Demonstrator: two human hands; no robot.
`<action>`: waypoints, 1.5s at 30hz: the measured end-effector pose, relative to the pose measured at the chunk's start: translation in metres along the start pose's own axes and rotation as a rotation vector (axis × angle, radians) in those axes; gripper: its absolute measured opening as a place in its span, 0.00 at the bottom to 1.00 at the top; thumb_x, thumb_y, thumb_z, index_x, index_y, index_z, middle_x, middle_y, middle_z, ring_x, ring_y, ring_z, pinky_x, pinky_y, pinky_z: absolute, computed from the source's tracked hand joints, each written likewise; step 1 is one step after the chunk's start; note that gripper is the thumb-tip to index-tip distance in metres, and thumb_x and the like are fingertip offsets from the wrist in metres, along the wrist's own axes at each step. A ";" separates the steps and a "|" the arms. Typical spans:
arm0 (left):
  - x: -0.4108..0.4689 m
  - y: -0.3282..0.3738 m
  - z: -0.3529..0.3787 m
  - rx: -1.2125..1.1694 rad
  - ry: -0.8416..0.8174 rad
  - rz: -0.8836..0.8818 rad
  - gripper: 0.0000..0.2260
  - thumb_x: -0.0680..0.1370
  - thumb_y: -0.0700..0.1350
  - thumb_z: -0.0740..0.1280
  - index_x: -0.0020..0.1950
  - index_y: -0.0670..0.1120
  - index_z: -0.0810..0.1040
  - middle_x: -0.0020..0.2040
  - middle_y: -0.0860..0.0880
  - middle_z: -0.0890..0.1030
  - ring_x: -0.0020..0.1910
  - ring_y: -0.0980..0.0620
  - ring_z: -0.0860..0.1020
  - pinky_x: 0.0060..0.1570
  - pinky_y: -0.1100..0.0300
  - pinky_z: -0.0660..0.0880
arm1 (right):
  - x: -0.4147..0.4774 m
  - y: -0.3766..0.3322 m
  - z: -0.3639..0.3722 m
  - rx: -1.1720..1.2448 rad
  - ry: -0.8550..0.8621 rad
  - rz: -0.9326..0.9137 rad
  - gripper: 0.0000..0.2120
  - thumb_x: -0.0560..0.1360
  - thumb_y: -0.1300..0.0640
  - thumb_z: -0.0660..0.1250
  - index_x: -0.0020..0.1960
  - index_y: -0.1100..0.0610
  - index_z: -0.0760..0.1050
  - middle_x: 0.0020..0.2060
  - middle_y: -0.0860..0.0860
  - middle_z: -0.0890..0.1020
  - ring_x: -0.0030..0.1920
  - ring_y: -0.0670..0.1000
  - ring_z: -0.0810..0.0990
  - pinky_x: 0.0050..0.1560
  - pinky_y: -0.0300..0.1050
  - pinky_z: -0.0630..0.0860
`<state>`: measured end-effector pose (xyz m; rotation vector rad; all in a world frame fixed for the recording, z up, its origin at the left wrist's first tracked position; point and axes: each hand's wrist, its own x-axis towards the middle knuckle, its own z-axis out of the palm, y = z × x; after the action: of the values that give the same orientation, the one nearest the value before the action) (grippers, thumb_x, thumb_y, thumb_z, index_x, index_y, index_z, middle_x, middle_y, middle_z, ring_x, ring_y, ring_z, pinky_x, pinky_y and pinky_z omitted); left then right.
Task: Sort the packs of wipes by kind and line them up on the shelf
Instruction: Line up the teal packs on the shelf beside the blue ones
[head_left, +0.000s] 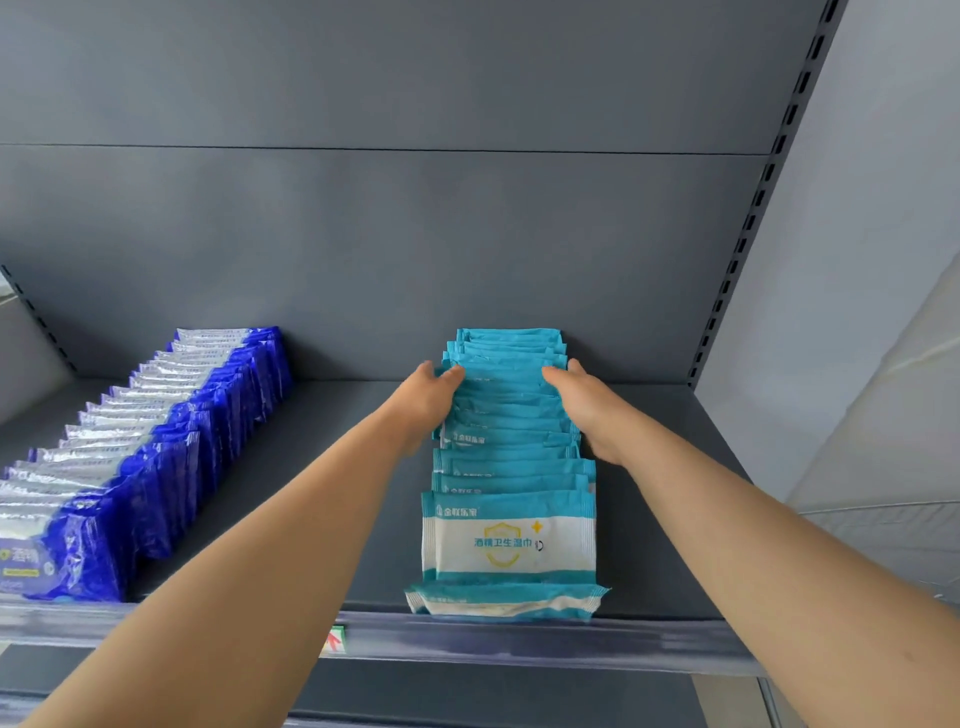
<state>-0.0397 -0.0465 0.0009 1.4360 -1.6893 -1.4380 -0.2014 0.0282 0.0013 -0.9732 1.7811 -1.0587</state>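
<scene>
A row of teal-and-white wipe packs (511, 467) runs front to back on the grey shelf (322, 467), right of centre. One teal pack (506, 600) lies flat at the front edge. My left hand (423, 402) presses the left side of the row near its far half, with fingertips on the pack tops. Against the right side of the row lies my right hand (584, 402), fingers extended. A row of dark blue-and-silver wipe packs (156, 441) stands along the shelf's left side, apart from both hands.
The shelf's grey back panel (415, 234) rises behind both rows. A slotted upright (753, 218) stands at the right, with a pale wall beyond it. A clear price rail (467, 642) with a small red-marked tag runs along the front edge.
</scene>
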 end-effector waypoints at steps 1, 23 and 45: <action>0.003 -0.001 0.002 -0.055 -0.035 0.002 0.19 0.81 0.52 0.59 0.67 0.41 0.71 0.57 0.47 0.81 0.56 0.45 0.81 0.60 0.47 0.75 | 0.004 0.000 0.002 0.006 -0.022 0.000 0.30 0.82 0.48 0.53 0.78 0.51 0.42 0.78 0.48 0.50 0.77 0.53 0.52 0.74 0.53 0.52; 0.021 0.009 -0.008 -0.052 -0.099 0.076 0.37 0.78 0.62 0.61 0.80 0.52 0.46 0.77 0.52 0.60 0.75 0.51 0.61 0.74 0.52 0.59 | 0.021 -0.004 -0.016 -0.031 -0.084 -0.079 0.46 0.76 0.46 0.66 0.77 0.50 0.35 0.78 0.48 0.48 0.76 0.50 0.52 0.73 0.50 0.53; -0.121 -0.075 -0.028 0.395 -0.182 0.280 0.41 0.67 0.56 0.77 0.73 0.48 0.61 0.63 0.53 0.76 0.56 0.53 0.79 0.52 0.59 0.78 | -0.142 0.051 0.009 -0.529 -0.044 -0.307 0.49 0.63 0.44 0.78 0.73 0.41 0.51 0.65 0.39 0.71 0.63 0.44 0.72 0.63 0.44 0.70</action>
<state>0.0531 0.0609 -0.0285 1.2164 -2.2856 -1.1529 -0.1527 0.1709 -0.0116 -1.6188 1.9588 -0.7398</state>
